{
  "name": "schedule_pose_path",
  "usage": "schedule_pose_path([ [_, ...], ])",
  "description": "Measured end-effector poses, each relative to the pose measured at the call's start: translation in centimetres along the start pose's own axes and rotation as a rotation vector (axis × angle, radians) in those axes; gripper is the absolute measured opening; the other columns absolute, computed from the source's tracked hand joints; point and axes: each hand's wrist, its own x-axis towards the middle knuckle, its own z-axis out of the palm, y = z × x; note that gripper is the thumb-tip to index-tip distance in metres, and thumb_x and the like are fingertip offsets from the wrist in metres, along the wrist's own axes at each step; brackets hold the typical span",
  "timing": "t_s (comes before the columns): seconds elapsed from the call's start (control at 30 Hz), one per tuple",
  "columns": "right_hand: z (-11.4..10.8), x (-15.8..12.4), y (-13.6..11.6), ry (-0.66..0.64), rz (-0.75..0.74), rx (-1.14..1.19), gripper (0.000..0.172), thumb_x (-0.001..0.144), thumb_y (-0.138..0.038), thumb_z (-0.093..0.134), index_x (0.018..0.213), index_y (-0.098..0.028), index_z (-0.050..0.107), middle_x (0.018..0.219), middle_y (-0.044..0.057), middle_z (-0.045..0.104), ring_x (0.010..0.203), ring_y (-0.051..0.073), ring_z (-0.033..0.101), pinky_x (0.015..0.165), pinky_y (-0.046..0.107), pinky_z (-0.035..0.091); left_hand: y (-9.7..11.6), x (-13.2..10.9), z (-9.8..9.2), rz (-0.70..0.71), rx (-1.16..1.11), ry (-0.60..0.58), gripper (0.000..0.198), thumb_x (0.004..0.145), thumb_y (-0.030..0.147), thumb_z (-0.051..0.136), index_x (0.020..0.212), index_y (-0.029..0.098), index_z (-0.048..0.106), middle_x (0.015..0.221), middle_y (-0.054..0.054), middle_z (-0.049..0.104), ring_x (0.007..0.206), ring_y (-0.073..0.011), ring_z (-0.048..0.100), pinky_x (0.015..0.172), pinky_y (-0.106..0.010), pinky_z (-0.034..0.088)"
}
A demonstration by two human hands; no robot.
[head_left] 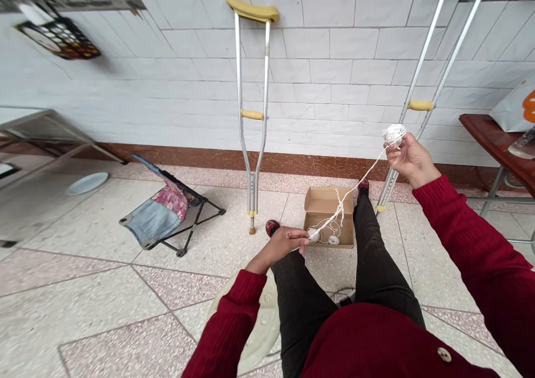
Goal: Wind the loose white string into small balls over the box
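The left hand (284, 243) sits low, its fingers closed on a thin white cotton string (363, 180) just beside the near edge of an open brown cardboard box (321, 200). The right hand (412, 158) is raised on an outstretched arm, gripping a loose white bundle (393, 134) of that string, which runs diagonally down over the box. Small white loops (333, 239) lie inside the box, which stands between two red shoes (272, 227) on a pale speckled tile floor (104, 289). Open floor stretches left to a low folding chair (167, 211). An upright aluminium crutch (251, 116) stands beyond the box, and a tilted aluminium crutch (418, 77) rises just past the right hand.
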Motion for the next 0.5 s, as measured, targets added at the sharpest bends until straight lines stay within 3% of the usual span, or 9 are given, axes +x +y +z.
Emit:
schedule_pose_path([
  [0.07,-0.4,-0.2,-0.4,0.029,-0.005,-0.011,0.009,0.086,-0.023,0.059,0.086,-0.021,0.050,0.072,-0.003,0.062,0.045,0.004,0.050,0.033,0.009,0.039,-0.8,-0.2,-2.0,-0.023,0.176,0.097,0.029,0.080,0.042,0.061,0.073,0.017,0.073,0.059,-0.001,0.066,0.059,-0.0151,0.058,0.059,-0.024,0.039],
  [0.17,-0.1,-1.1,-0.5,0.039,0.000,-0.013,0.005,0.087,-0.020,0.055,0.086,-0.021,0.050,0.071,-0.003,0.062,0.043,0.003,0.049,0.032,0.008,0.038,-1.7,0.6,-5.5,-0.073,0.483,0.374,0.026,0.080,0.040,0.059,0.069,0.021,0.073,0.064,-0.001,0.069,0.064,-0.0178,0.062,0.061,-0.025,0.041],
  [0.23,0.9,-2.0,-0.2,0.017,0.006,-0.005,0.005,0.087,-0.017,0.053,0.085,-0.020,0.050,0.071,-0.004,0.062,0.043,0.003,0.048,0.032,0.008,0.038,-2.0,1.9,-7.3,-0.134,0.593,0.594,0.023,0.080,0.038,0.058,0.077,0.022,0.074,0.078,-0.003,0.074,0.077,-0.0224,0.067,0.069,-0.028,0.045],
  [0.3,2.1,-2.8,0.6,-0.016,0.016,-0.010,0.005,0.086,-0.016,0.053,0.086,-0.020,0.051,0.072,-0.003,0.063,0.043,0.004,0.049,0.033,0.009,0.040,-1.8,3.8,-7.8,-0.140,0.605,0.779,0.025,0.082,0.035,0.057,0.092,0.020,0.075,0.098,-0.008,0.075,0.095,-0.0269,0.067,0.082,-0.033,0.048],
  [0.4,4.2,-3.3,2.7,-0.066,0.037,-0.053,0.005,0.086,-0.016,0.055,0.088,-0.021,0.053,0.075,-0.002,0.066,0.047,0.005,0.054,0.038,0.012,0.048,-0.9,7.2,-5.3,0.076,0.541,0.859,0.036,0.083,0.026,0.056,0.116,0.016,0.067,0.125,-0.011,0.066,0.118,-0.0265,0.059,0.102,-0.037,0.043],
  [0.5,5.7,-3.0,5.0,-0.093,0.056,-0.090,0.006,0.087,-0.018,0.057,0.092,-0.021,0.055,0.076,-0.001,0.067,0.053,0.008,0.059,0.045,0.015,0.054,-0.2,9.3,-0.1,0.265,0.457,0.813,0.036,0.082,0.025,0.058,0.117,0.018,0.067,0.132,-0.009,0.061,0.125,-0.0254,0.054,0.106,-0.037,0.042],
])
